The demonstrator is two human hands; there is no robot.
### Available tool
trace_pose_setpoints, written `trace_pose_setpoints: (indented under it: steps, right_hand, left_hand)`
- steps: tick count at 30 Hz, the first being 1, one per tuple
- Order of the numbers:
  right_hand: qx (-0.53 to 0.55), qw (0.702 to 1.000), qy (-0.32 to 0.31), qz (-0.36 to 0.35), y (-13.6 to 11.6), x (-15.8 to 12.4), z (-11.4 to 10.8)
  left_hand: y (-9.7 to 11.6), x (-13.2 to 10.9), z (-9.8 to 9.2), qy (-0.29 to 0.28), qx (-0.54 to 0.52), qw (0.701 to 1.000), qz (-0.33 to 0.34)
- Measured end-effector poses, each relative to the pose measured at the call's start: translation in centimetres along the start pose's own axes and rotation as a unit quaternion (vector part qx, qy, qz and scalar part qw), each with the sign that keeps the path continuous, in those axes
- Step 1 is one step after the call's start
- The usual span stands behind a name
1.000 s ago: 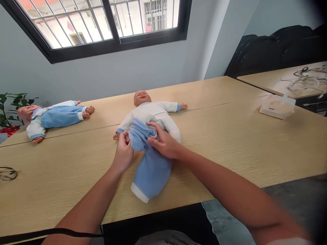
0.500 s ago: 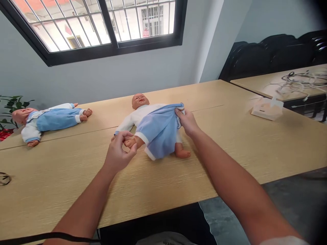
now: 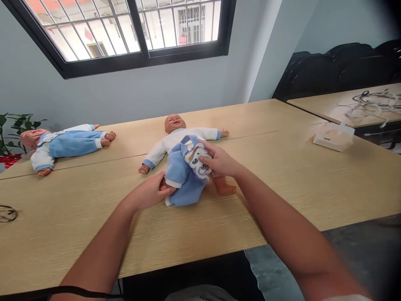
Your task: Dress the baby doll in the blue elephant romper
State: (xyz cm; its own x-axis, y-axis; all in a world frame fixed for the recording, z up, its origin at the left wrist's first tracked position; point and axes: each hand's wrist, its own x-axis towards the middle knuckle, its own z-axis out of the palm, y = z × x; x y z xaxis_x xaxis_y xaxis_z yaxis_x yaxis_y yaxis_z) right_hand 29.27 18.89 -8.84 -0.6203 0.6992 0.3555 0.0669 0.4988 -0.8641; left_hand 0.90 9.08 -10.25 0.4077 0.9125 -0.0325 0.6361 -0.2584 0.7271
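A baby doll in a white top with blue cuffs lies on its back in front of me, head away, arms spread. Blue overalls with white hems lie bunched over its lower body. My right hand pinches their bib, which has a cartoon animal face. My left hand is closed around the doll's foot at a trouser hem, with the foot mostly hidden by fingers and cloth. The doll's other leg is bare, outside the overalls, beneath my right wrist.
A second doll in blue overalls lies at the table's far left, beside a potted plant. A tissue box stands on the right. Cables are heaped on another table. A black ring-shaped item sits at the left edge.
My right hand has moved down and left with the overalls, turning the bib's face into view and uncovering the doll's right-side arm. My left hand has closed around the foot, now nearer the hem.
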Motion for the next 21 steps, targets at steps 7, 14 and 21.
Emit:
trace_pose_setpoints:
  steps: [7,14,21]
  right_hand:
    - [-0.284,0.95,0.042,0.123,-0.1,0.0,-2.6]
    - [0.211,0.969,0.094,0.087,-0.4,-1.0,-6.4]
    - [0.364,0.905,0.207,-0.078,-0.9,0.0,-4.9]
  left_hand:
    - [-1.4,-1.2,-2.1,-0.055,0.009,0.998,-0.005]
    - [-0.9,-1.6,-3.5,-0.101,0.012,0.991,-0.086]
    - [-0.2,-1.2,-2.9,-0.146,0.004,0.983,-0.114]
